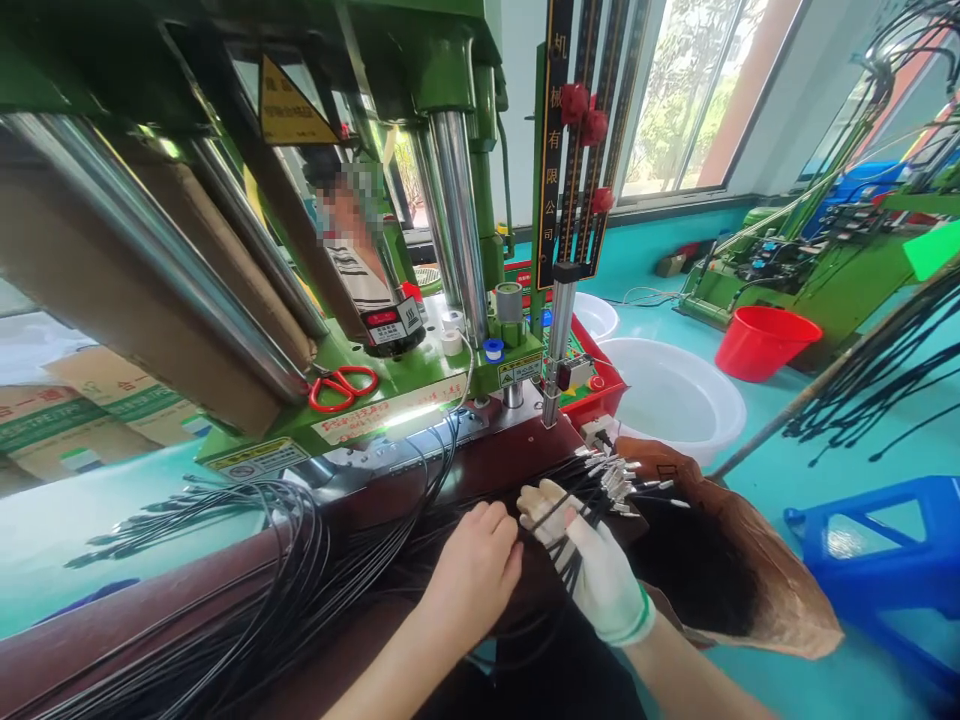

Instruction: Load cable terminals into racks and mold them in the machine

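Note:
My right hand (600,575), in a white glove with a green cuff, is closed around a bundle of black cables. Their pale metallic ends (619,480) fan out past the fingers on the far side. Just left of it, my bare left hand (476,570) has its fingers curled in, above more black cables; whatever lies inside them is hidden. A long sheaf of black cables (300,590) stretches leftward over the dark red-brown table (499,450) and droops over its far left edge.
Behind the table stands a green press (450,70) with steel columns, red-handled scissors (341,388) on its bed. At right are a brown paper sack (795,600), a blue stool (885,540), a white tub (675,395) and a red bucket (765,340).

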### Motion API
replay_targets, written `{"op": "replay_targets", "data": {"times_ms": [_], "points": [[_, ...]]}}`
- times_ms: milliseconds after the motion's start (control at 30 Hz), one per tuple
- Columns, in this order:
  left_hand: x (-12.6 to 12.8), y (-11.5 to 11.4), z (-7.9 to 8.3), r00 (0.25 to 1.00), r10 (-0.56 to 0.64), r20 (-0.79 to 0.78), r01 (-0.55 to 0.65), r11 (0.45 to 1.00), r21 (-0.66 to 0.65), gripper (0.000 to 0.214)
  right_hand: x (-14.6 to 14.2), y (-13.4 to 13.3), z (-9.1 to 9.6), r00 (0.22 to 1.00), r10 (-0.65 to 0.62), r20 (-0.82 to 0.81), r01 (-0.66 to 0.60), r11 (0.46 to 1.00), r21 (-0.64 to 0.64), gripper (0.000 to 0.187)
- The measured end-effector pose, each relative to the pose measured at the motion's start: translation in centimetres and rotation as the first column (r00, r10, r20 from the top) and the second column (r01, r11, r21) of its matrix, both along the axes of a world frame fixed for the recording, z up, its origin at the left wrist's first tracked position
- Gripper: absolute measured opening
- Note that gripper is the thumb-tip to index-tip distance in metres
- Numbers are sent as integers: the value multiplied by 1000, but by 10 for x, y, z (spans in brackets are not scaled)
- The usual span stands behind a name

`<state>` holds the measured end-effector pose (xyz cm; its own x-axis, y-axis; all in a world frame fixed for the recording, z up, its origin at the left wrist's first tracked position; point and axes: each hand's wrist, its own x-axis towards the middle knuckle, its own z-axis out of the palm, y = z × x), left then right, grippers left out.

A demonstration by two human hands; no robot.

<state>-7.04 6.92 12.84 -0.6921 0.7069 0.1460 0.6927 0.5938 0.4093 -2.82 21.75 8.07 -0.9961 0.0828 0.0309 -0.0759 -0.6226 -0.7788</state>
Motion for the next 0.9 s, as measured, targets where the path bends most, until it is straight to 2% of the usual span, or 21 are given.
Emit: {"op": "replay_targets", "data": {"times_ms": [67, 100, 167, 200, 267, 333, 367, 400, 433, 467, 533, 567, 600, 633, 667, 733, 767, 800, 833, 900], "points": [[9, -7, -10, 987, -27, 161, 13, 996, 87, 12, 0, 2, 4, 995, 85, -51, -76, 983, 166, 31], [13, -8, -14, 962, -67, 266, 24, 987, 162, 10, 1, 3, 7, 986, 142, -91, -111, 953, 282, 30], [18, -7, -19, 860, -165, 484, -6, 943, 332, 23, 1, 6, 17, 948, 261, -180, -124, 830, 544, 27], [19, -5, -20, 778, -230, 585, -36, 913, 406, 29, 1, 8, 22, 926, 309, -216, -98, 751, 653, 27], [21, 0, -20, 544, -388, 744, -92, 854, 512, 32, -1, 11, 28, 892, 375, -251, -35, 612, 790, 27], [22, 6, -21, 268, -522, 810, -146, 809, 570, 34, -3, 15, 29, 867, 450, -215, -91, 568, 818, 29], [23, 9, -23, 150, -563, 813, -179, 793, 582, 36, -5, 17, 28, 856, 491, -164, -176, 575, 799, 31], [23, 11, -26, 59, -590, 806, -218, 780, 587, 38, -8, 18, 26, 847, 521, -108, -276, 604, 748, 36], [24, 12, -29, 0, -605, 796, -260, 769, 585, 38, -12, 21, 25, 846, 529, -69, -357, 657, 664, 43], [25, 12, -33, -32, -613, 789, -302, 759, 577, 37, -17, 23, 25, 859, 509, -53, -396, 727, 561, 50], [26, 13, -39, -64, -605, 794, -366, 754, 545, 37, -30, 28, 32, 909, 405, -100, -341, 859, 381, 57], [27, 13, -42, -76, -591, 803, -383, 761, 524, 38, -37, 31, 38, 921, 364, -139, -300, 890, 343, 56], [27, 13, -43, -86, -573, 815, -391, 772, 501, 38, -44, 33, 45, 916, 367, -160, -290, 884, 366, 52], [28, 14, -42, -95, -555, 827, -394, 784, 480, 39, -49, 35, 53, 895, 416, -160, -308, 837, 452, 47], [27, 15, -41, -98, -543, 834, -402, 788, 466, 38, -54, 36, 61, 861, 489, -139, -331, 747, 577, 42], [26, 20, -36, -73, -544, 836, -458, 763, 457, 37, -59, 34, 72, 784, 617, -65, -316, 487, 814, 38], [25, 23, -34, -43, -553, 832, -509, 729, 458, 36, -59, 31, 76, 760, 648, -40, -264, 366, 892, 39], [25, 27, -31, -1, -563, 826, -573, 677, 461, 35, -57, 28, 77, 748, 662, -45, -189, 278, 942, 40], [24, 31, -29, 46, -571, 820, -637, 615, 464, 34, -55, 25, 77, 734, 675, -73, -113, 227, 967, 41], [24, 37, -27, 121, -573, 811, -730, 502, 463, 33, -49, 21, 73, 698, 703, -132, -10, 195, 981, 42]]}}
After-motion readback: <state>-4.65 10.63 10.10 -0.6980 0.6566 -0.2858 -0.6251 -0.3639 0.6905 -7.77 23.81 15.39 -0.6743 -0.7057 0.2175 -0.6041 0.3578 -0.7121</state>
